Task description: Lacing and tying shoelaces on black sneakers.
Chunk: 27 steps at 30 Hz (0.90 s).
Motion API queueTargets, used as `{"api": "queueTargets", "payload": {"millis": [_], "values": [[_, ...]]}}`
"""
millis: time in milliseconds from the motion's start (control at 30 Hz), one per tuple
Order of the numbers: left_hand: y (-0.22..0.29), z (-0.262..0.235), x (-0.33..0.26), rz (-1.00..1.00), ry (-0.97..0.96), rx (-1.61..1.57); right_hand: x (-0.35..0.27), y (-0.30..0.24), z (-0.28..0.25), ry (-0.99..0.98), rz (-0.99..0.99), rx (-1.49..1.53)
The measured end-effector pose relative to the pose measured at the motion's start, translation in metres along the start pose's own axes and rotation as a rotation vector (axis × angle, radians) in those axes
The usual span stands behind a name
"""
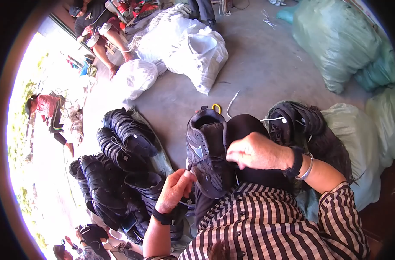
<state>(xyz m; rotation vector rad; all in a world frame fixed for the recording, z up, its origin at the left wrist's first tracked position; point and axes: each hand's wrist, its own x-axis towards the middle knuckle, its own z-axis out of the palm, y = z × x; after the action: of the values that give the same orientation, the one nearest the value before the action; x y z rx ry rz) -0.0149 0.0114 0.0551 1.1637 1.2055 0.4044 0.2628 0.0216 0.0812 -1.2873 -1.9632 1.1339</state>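
Resting on my lap, the dark sneaker (208,151) sits between both hands: my left hand (176,188) pinches its lace at the near left, my right hand (256,151) is curled shut on its right side. An open sack (358,138) at right holds black shoes (293,121).

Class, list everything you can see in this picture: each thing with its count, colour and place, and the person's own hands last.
Sneaker: one, black, centre, held upright.
Sneaker pile: many, black, left of it.
Sneakers in sack: several, black, right.
White sacks: several, top centre.
Green sacks: several, top right.
Floor: grey concrete.
Other people: a few, left edge and top left.
Left hand: pinching a lace.
Right hand: grip on the sneaker's side.
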Motion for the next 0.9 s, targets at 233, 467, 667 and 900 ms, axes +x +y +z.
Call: {"api": "queueTargets", "payload": {"millis": [233, 467, 667, 900], "values": [[-0.012, 0.023, 0.008, 0.032, -0.045, -0.121, -0.006, 0.02, 0.02, 0.0, -0.134, -0.642], [-0.02, 0.021, 0.033, 0.379, 0.247, -0.263, 0.006, 0.018, 0.037, 0.107, -0.191, -0.08], [-0.005, 0.04, 0.029, 0.573, 0.362, -0.22, 0.012, 0.019, 0.054, 0.19, -0.188, -0.112], [0.007, 0.05, 0.014, 0.348, 0.256, -0.308, 0.011, 0.014, 0.054, 0.166, -0.093, -0.101]]}}
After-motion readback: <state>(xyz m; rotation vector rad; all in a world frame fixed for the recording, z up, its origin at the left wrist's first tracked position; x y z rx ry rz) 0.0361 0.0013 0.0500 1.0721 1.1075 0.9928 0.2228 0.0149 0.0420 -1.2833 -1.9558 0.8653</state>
